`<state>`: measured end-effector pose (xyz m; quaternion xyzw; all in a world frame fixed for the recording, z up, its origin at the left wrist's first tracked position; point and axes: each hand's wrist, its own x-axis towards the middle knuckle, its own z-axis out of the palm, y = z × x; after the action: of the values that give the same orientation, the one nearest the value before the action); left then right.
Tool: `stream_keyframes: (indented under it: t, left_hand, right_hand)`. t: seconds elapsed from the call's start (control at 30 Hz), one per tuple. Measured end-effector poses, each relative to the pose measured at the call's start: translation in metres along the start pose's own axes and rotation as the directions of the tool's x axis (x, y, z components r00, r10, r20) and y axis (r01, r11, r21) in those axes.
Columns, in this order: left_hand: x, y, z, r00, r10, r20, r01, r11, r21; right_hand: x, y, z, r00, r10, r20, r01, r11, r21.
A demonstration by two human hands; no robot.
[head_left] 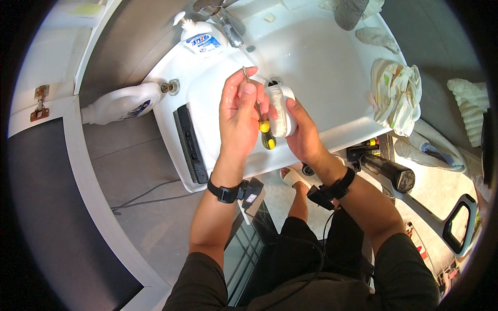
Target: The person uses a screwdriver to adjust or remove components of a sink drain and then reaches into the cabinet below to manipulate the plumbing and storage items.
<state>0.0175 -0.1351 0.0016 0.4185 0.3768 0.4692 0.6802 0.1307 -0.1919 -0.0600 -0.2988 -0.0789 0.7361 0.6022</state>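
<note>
Over the white sink [321, 62] I hold both hands close together. My left hand [237, 116] is closed on a screwdriver [267, 138]; its yellow and black handle points down toward me and its thin metal shaft runs up along the fingers. Beside it, my right hand [307, 136] grips a white rounded filter [280, 111] with a pleated side facing the left hand. The left fingertips are near or against the filter's edge; whether they touch it I cannot tell. Part of the filter is hidden behind the fingers.
A long black part [190, 145] lies on the sink's left ledge. Behind it stand a white pump bottle [205, 41] and the faucet [228, 30]. A white jug [124, 103] is at left. Crumpled cloth [397, 98] hangs on the right rim, above a stick vacuum [389, 173].
</note>
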Motion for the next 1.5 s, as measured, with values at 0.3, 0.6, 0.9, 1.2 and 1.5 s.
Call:
stream_keyframes:
  t: [0.3,0.6,0.9,1.2,1.5]
  left_hand:
    - [-0.004,0.028,0.013,0.959,0.272,0.081,-0.282,0.882,0.378]
    - [-0.003,0.041,0.023,0.941,0.323,0.103,-0.339,0.894,0.294]
    - [-0.002,0.04,0.015,0.942,0.322,0.097,-0.336,0.893,0.298]
    - [0.001,0.027,0.006,0.94,0.334,-0.069,-0.307,0.918,0.253]
    - [-0.002,0.03,-0.006,0.91,0.3,-0.287,-0.255,0.949,0.183]
  right_hand:
    - [-0.011,-0.011,0.011,0.968,-0.249,0.031,0.251,0.955,-0.158]
    - [-0.025,-0.028,0.01,0.923,-0.382,0.046,0.378,0.88,-0.288]
    - [-0.025,-0.032,0.013,0.915,-0.402,0.031,0.388,0.858,-0.336]
    - [0.019,-0.075,-0.002,0.787,-0.615,-0.049,0.348,0.508,-0.787]
    - [0.169,-0.197,0.056,0.461,-0.628,0.627,0.277,-0.569,-0.774]
